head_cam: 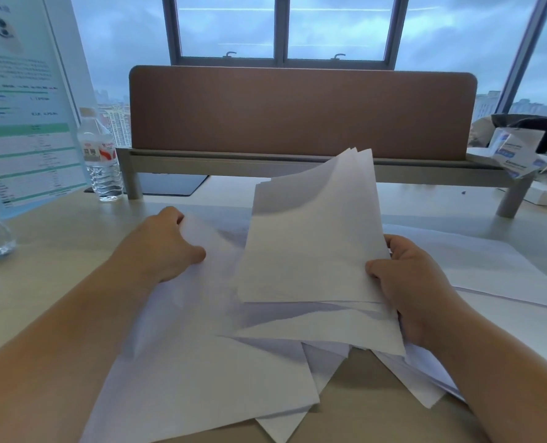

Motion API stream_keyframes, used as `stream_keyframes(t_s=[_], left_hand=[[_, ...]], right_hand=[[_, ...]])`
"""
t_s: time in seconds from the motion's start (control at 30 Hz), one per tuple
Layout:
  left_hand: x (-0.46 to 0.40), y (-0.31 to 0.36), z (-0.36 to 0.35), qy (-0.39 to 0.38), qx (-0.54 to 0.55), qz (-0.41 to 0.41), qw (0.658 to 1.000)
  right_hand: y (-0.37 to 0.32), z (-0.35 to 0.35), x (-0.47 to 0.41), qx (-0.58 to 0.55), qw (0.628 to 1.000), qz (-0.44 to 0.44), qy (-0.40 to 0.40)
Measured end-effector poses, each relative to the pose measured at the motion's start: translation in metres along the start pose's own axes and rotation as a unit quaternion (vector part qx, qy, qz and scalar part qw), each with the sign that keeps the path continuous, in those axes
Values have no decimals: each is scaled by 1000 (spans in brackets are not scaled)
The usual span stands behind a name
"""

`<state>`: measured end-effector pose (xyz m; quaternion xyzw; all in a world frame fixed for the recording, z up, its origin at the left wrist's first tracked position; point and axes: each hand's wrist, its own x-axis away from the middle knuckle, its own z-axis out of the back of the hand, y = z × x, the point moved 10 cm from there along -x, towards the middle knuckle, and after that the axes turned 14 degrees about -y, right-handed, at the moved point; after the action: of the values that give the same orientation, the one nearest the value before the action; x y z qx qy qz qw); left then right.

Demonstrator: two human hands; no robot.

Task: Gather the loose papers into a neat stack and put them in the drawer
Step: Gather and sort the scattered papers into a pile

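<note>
1. Right hand (406,282) grips a bunch of papers (313,238), tilted up off the tabletop (42,251).
2. Left hand (163,247) pinches a loose sheet (186,346) lying flat on the tabletop w/ more sheets.

An office, high up in a tower. A pale desk (58,238) fills the lower frame, with a brown partition screen (301,113) on a shelf across the centre. At upper left stands a printed notice (23,100). The windows (281,27) along the top show distant high-rises under a grey sky.
</note>
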<state>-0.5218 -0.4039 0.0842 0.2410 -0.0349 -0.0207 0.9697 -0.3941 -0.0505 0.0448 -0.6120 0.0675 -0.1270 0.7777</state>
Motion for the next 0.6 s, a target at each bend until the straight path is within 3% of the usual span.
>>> stream_keyframes(t_s=[0.33, 0.6], left_hand=[[4, 3, 0, 18, -109, 6, 994], [0, 5, -14, -22, -122, -14, 992]], right_hand=[[4, -3, -1, -15, 1000, -5, -13], [5, -4, -3, -9, 1000, -4, -11]])
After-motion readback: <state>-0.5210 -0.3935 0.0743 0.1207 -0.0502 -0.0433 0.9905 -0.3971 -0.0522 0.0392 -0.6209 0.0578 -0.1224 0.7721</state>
